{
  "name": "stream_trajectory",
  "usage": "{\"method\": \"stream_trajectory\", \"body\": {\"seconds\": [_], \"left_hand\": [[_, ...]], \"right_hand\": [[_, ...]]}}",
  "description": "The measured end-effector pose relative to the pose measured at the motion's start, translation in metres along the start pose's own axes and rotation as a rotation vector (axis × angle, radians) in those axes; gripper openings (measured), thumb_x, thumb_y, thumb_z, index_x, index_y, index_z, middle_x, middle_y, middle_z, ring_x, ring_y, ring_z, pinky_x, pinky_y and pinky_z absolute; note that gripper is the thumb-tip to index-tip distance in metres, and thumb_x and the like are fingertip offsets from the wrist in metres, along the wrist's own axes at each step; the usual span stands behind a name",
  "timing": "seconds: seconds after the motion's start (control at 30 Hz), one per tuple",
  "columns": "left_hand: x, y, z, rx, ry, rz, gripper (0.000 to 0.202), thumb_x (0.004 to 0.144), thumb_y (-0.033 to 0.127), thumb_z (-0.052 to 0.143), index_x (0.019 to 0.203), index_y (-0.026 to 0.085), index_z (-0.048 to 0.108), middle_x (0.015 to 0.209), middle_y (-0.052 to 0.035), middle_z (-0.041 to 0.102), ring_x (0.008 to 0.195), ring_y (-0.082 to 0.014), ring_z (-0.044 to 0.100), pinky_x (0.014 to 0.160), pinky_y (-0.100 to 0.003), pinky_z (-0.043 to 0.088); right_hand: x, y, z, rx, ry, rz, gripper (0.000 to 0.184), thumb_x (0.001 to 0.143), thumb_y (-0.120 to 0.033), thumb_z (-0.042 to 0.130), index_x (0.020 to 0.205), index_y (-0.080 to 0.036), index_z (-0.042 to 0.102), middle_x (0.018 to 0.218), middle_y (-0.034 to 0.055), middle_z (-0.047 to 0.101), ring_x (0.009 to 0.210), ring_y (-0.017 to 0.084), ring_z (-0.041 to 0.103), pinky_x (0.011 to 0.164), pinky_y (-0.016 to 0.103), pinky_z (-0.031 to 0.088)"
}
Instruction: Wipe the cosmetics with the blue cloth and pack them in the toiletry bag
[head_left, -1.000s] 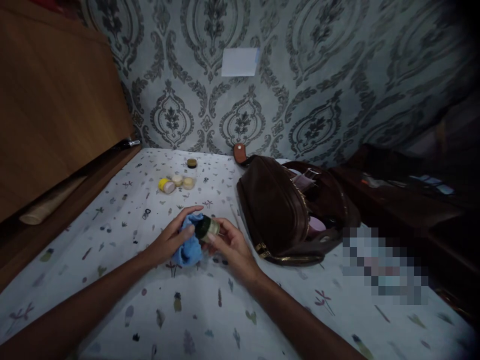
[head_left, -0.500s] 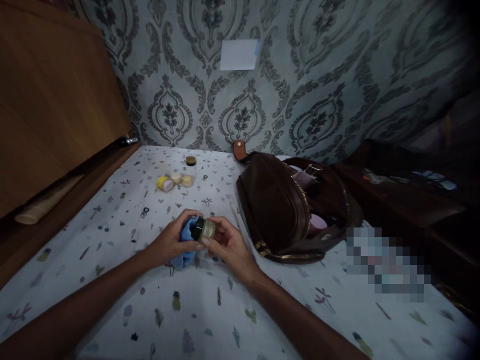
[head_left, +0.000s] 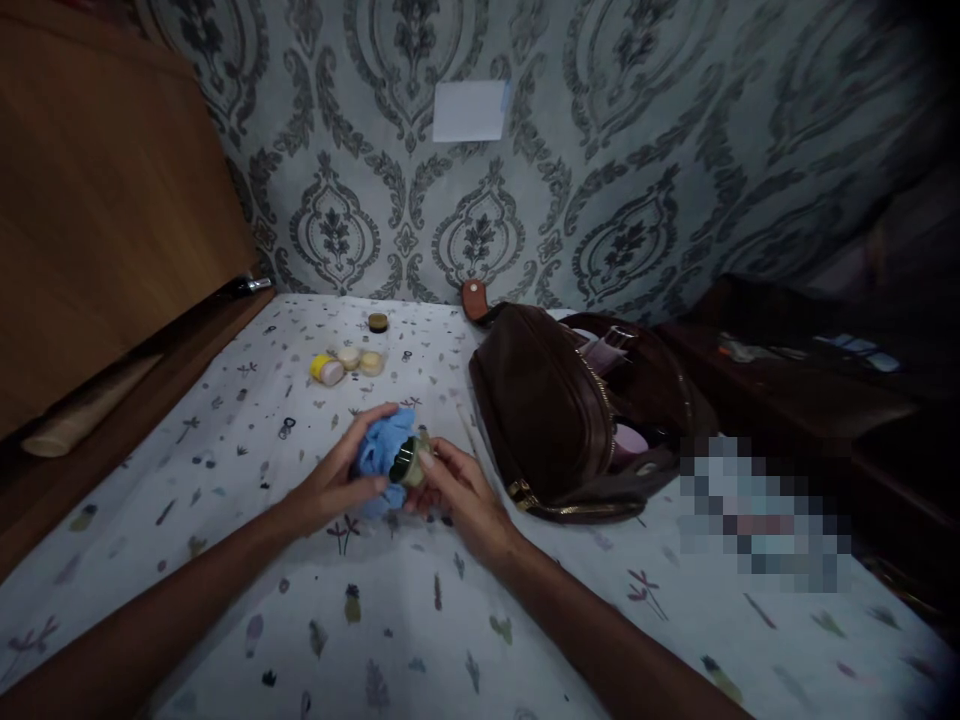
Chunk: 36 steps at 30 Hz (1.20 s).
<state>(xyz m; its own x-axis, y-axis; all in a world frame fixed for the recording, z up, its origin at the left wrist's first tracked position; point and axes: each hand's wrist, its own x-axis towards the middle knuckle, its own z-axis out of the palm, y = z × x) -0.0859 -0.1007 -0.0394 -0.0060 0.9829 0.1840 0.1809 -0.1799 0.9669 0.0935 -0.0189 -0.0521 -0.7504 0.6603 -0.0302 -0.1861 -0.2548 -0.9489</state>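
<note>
Above the patterned sheet, my left hand [head_left: 337, 478] is closed round a crumpled blue cloth [head_left: 382, 445]. The cloth presses against the dark green end of a small jar [head_left: 414, 468]. That jar has a paler, see-through end, which my right hand [head_left: 459, 492] grips between thumb and fingers from the right. Part of the jar is hidden by the cloth and fingers. To the right of my hands lies a brown leather bag [head_left: 525, 410], unzipped, with a pink round item [head_left: 628, 442] and a clear-capped bottle [head_left: 606, 348] showing inside.
Beyond my hands lie a small yellow-and-white container [head_left: 327, 370], two cream-coloured little pots [head_left: 360, 359] and a dark round lid-like piece [head_left: 378, 323]. Wooden furniture [head_left: 112, 210] borders the left side. A patterned wall stands behind, and a blurred-out item [head_left: 765, 515] lies at right.
The blue cloth has come up from beneath my left hand and now covers the jar's dark end. My right hand has shifted slightly right and still holds the jar.
</note>
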Motion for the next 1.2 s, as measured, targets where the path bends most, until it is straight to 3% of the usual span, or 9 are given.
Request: {"method": "stream_trajectory", "body": {"seconds": [0.1, 0.2, 0.3, 0.53, 0.63, 0.77, 0.9, 1.0, 1.2], "left_hand": [[-0.005, 0.004, 0.0, 0.306, -0.2, 0.141, 0.074, 0.093, 0.037, 0.057, 0.156, 0.03, 0.019, 0.152, -0.0124, 0.036, 0.132, -0.0321, 0.046, 0.108, -0.043, 0.041], [-0.005, 0.001, -0.001, 0.534, -0.202, 0.261, 0.075, 0.097, 0.033, 0.052, 0.158, 0.03, 0.008, 0.16, -0.0134, 0.027, 0.144, -0.0331, 0.033, 0.118, -0.048, 0.03], [-0.004, -0.006, -0.003, 0.637, -0.173, 0.314, 0.074, 0.097, 0.037, 0.052, 0.157, 0.034, 0.01, 0.159, -0.0122, 0.032, 0.143, -0.0309, 0.036, 0.117, -0.046, 0.033], [-0.005, -0.007, -0.002, 0.585, -0.118, 0.117, 0.066, 0.092, 0.057, 0.052, 0.147, 0.024, 0.034, 0.139, -0.013, 0.054, 0.122, -0.0275, 0.056, 0.102, -0.037, 0.046], [-0.004, 0.0, -0.003, 0.515, -0.117, 0.015, 0.06, 0.09, 0.062, 0.051, 0.133, 0.021, 0.045, 0.109, -0.0066, 0.067, 0.094, -0.0232, 0.065, 0.083, -0.032, 0.05], [-0.002, 0.007, -0.003, 0.472, -0.115, -0.058, 0.049, 0.091, 0.061, 0.048, 0.118, 0.021, 0.05, 0.081, 0.0012, 0.064, 0.072, -0.0185, 0.061, 0.068, -0.027, 0.046], [0.0, 0.007, -0.002, 0.468, -0.091, -0.065, 0.049, 0.089, 0.06, 0.05, 0.118, 0.021, 0.049, 0.085, 0.0005, 0.065, 0.075, -0.0191, 0.062, 0.069, -0.027, 0.046], [0.0, 0.005, -0.002, 0.502, -0.078, -0.037, 0.052, 0.087, 0.061, 0.054, 0.122, 0.022, 0.049, 0.095, -0.0017, 0.066, 0.083, -0.0203, 0.063, 0.074, -0.029, 0.048], [0.0, -0.004, 0.0, 0.58, -0.078, 0.133, 0.058, 0.086, 0.054, 0.063, 0.132, 0.023, 0.045, 0.122, -0.0094, 0.063, 0.106, -0.025, 0.063, 0.087, -0.032, 0.05]], "right_hand": [[0.001, 0.001, -0.002, 0.019, -0.014, 0.022, 0.048, 0.079, -0.064, 0.067, 0.088, -0.018, 0.059, 0.064, -0.0026, 0.061, 0.05, 0.01, 0.059, 0.045, 0.02, 0.041], [0.002, 0.001, -0.003, 0.021, -0.017, 0.04, 0.051, 0.078, -0.067, 0.067, 0.086, -0.017, 0.058, 0.064, -0.0028, 0.061, 0.048, 0.01, 0.059, 0.043, 0.02, 0.039], [0.002, 0.0, -0.003, 0.007, -0.036, 0.06, 0.051, 0.078, -0.068, 0.066, 0.084, -0.017, 0.057, 0.062, -0.0035, 0.06, 0.046, 0.01, 0.058, 0.042, 0.02, 0.039], [-0.001, -0.005, -0.001, -0.071, -0.055, 0.048, 0.053, 0.075, -0.068, 0.068, 0.087, -0.018, 0.055, 0.06, -0.0052, 0.057, 0.049, 0.011, 0.058, 0.046, 0.021, 0.042], [-0.001, -0.006, 0.0, -0.082, -0.069, 0.01, 0.052, 0.072, -0.064, 0.074, 0.094, -0.019, 0.056, 0.068, -0.0048, 0.057, 0.054, 0.01, 0.056, 0.048, 0.022, 0.043], [-0.001, -0.004, 0.0, -0.085, -0.046, -0.019, 0.057, 0.065, -0.052, 0.083, 0.105, -0.023, 0.055, 0.082, -0.0024, 0.057, 0.067, 0.013, 0.056, 0.053, 0.023, 0.046], [-0.003, -0.005, 0.001, -0.105, 0.0, -0.043, 0.054, 0.066, -0.04, 0.085, 0.109, -0.024, 0.057, 0.099, 0.001, 0.059, 0.077, 0.012, 0.056, 0.062, 0.023, 0.046], [-0.004, -0.007, 0.002, -0.118, 0.022, -0.051, 0.055, 0.066, -0.041, 0.084, 0.111, -0.024, 0.057, 0.105, 0.0019, 0.058, 0.077, 0.012, 0.057, 0.063, 0.023, 0.046], [-0.003, -0.003, -0.003, -0.187, 0.058, -0.054, 0.053, 0.081, -0.06, 0.066, 0.115, -0.021, 0.055, 0.073, -0.0042, 0.056, 0.056, 0.011, 0.054, 0.052, 0.023, 0.044]]}}
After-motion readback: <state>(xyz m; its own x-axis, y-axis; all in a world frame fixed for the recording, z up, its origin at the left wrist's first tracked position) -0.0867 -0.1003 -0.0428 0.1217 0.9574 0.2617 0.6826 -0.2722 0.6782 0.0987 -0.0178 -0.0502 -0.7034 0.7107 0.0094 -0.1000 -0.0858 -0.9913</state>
